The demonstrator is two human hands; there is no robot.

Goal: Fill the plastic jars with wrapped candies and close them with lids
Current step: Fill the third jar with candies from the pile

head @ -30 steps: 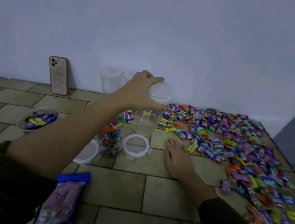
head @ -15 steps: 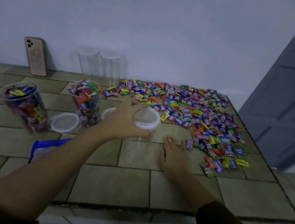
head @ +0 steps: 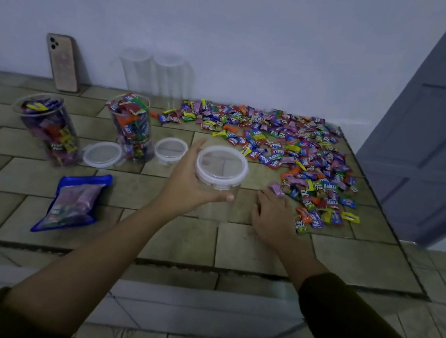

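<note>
One tiled worktop [head: 175,237] fills most of the head view, against a pale wall, with a grey panelled door [head: 443,132] on the right. Loose wrapped candies [head: 287,147] are spread across its far right part, reaching almost to the right edge. Two open jars packed with candies stand on the left: the left filled jar [head: 48,128] and the middle filled jar [head: 131,127], well apart. Two empty clear jars [head: 137,72] stand side by side at the wall behind them. A blue candy bag [head: 75,200] lies flat on the near left. A phone [head: 62,62] leans on the wall at far left. Left hand [head: 187,183]: fingers wrapped round the upper wall of a clear, empty-looking lidded jar [head: 217,206] at centre, grip just under its white-rimmed lid [head: 221,165]; cannot tell whether the base touches the worktop. Right hand [head: 272,218]: palm down on the worktop just right of that jar, fingers straight and slightly spread, holding nothing, tips at the near edge of the candies beside a purple candy [head: 277,189]. Two loose lids lie flat, the left loose lid [head: 101,154] and the right loose lid [head: 170,149], either side of the middle filled jar.
</note>
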